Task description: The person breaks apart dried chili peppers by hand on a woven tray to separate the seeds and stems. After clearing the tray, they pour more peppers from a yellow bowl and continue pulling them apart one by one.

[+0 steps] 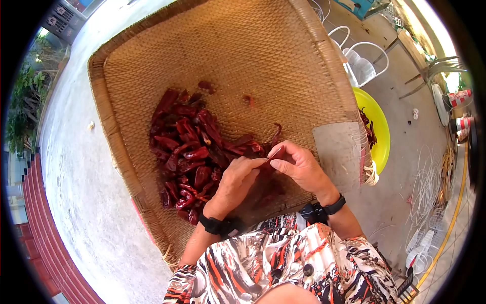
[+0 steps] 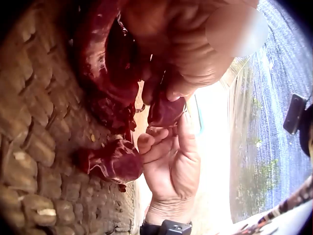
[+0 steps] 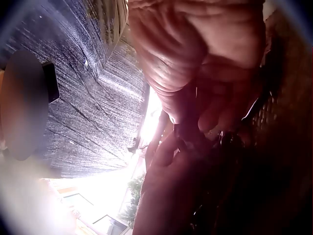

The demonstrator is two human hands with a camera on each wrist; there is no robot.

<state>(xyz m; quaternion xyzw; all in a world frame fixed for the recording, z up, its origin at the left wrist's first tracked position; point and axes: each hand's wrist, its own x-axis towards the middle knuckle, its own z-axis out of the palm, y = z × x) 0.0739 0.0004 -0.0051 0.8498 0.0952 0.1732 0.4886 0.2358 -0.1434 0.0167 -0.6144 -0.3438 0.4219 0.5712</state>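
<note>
Both hands meet over a woven basket (image 1: 238, 66), pinching one dried red chili pepper (image 2: 165, 111) between them. My left hand (image 1: 237, 180) holds it with thumb and fingers from the left. My right hand (image 1: 306, 169) pinches it from the other side, its palm turned up in the left wrist view. A large heap of dark red dried chilies (image 1: 187, 147) lies in the basket, left of and beyond the hands. Close by the fingers, more chilies (image 2: 115, 161) rest on the weave. The right wrist view is dark around the fingertips, and the chili there is largely hidden.
Right of the basket, a yellow-green basin (image 1: 377, 131) contains some chilies. A white-handled container (image 1: 362, 68) stands farther back. A grey patch (image 1: 336, 152) covers the basket's right side. Wire coils (image 1: 428, 187) lie on the floor at right.
</note>
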